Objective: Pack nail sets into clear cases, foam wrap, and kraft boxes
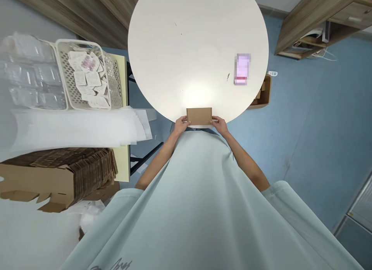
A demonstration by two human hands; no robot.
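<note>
A small brown cardboard box [199, 116], with its lid closed, lies at the near edge of the round white table [186, 49]. My left hand [181, 124] grips its left end, thumb on the near corner and fingers along the side. At the right end, my right hand [220, 125] holds the box in much the same way. To the right on the tabletop lies a pixelated pink and purple thing [242, 69], too blurred to name.
At left, a side table [121, 161] carries a white basket of small white cards [87, 74], clear plastic packs [35, 74], white sheets [78, 127] and a stack of flattened cardboard boxes [93, 169]. A brown carton [266, 93] stands on the floor at right, near a wooden cabinet [310, 27].
</note>
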